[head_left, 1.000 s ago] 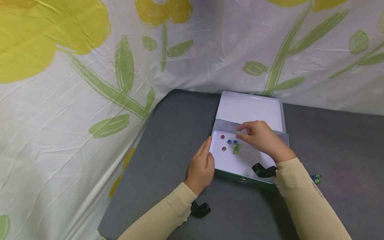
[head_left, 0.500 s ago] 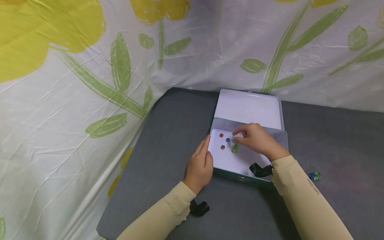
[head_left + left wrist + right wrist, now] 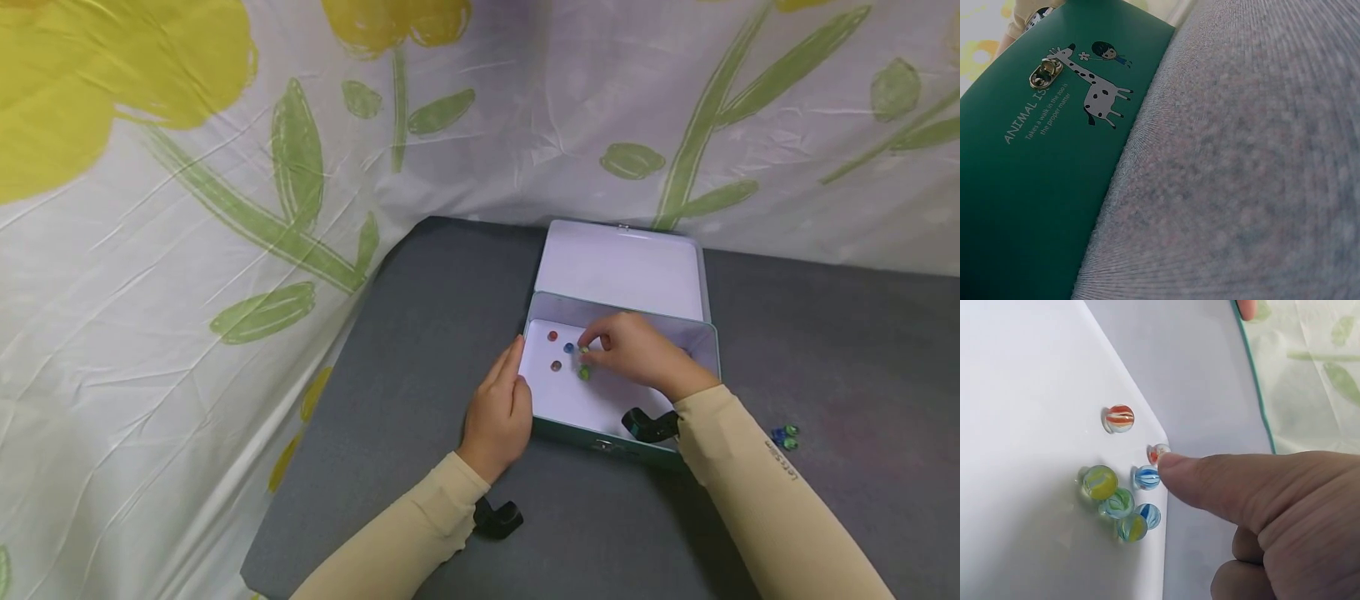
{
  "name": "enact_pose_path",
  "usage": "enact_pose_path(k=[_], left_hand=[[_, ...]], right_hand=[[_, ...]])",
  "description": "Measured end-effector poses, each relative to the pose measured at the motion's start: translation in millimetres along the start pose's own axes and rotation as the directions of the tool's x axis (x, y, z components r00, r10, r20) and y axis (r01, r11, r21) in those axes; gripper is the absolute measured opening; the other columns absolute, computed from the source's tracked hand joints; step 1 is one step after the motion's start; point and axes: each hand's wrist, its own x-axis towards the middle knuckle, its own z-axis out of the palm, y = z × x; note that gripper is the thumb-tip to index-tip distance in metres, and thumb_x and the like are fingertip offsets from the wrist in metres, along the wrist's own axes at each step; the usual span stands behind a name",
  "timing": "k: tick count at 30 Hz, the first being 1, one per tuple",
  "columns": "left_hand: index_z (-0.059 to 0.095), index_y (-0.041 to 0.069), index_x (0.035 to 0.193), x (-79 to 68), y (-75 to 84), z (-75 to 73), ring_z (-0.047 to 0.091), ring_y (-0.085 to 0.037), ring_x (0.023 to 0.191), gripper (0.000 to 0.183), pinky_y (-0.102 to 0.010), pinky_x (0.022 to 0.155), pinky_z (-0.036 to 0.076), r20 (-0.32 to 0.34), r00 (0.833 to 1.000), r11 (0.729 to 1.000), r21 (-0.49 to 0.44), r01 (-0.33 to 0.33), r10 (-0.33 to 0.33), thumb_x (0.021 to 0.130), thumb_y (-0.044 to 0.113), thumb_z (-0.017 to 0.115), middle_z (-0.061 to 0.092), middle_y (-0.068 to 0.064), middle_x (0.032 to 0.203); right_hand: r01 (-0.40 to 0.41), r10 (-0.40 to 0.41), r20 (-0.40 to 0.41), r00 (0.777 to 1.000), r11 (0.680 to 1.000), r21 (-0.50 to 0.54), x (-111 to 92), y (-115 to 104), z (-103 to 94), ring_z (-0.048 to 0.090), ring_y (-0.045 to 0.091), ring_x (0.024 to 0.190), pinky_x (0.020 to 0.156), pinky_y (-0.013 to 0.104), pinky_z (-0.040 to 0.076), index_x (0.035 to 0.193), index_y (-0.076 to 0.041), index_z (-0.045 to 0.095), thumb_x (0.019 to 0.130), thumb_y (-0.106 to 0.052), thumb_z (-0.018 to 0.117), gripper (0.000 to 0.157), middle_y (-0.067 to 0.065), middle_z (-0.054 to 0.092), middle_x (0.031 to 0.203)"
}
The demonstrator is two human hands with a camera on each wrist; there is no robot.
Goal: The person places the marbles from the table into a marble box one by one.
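A green tin box (image 3: 630, 450) with a white inside lies with its lid (image 3: 622, 271) folded back. My left hand (image 3: 498, 421) rests its straight fingers along the box's left wall. Inside the box, my right hand (image 3: 637, 354) has thumb and index finger bent together, with a small greenish glass marble (image 3: 585, 350) between the tips. In the right wrist view the thumb (image 3: 1210, 484) hides the index fingertip and that marble. Beside it on the floor sit a red-striped marble (image 3: 1120, 419), a blue-striped marble (image 3: 1147, 478) and a yellow marble (image 3: 1100, 482), among several others.
More blue and green marbles (image 3: 786, 437) lie clustered on the grey table (image 3: 420, 350), right of the box beside the right forearm. A flower-print curtain (image 3: 525, 125) hangs behind and left. The box front shows a giraffe print (image 3: 1100, 97) and a metal clasp (image 3: 1045, 74).
My right hand has moved a little left and down, bringing its marble closer to the box floor and the marbles there. The left hand stays against the wall.
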Motion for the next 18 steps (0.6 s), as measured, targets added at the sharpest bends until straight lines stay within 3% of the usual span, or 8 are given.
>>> enact_pose_path(k=[18], left_hand=[[0.042, -0.001, 0.159, -0.4, 0.9, 0.0, 0.055, -0.025, 0.140, 0.054, -0.048, 0.103, 0.052, 0.007, 1.000, 1.000, 0.006, 0.014, -0.014, 0.106, 0.008, 0.040, 0.046, -0.015, 0.162]], right_hand=[[-0.031, 0.031, 0.002, 1.000, 1.000, 0.001, -0.3, -0.3, -1.0, 0.041, 0.014, 0.062, 0.058, 0.030, 0.034, 0.104, -0.001, 0.081, 0.089, -0.008, 0.080, 0.017, -0.001, 0.043, 0.064]])
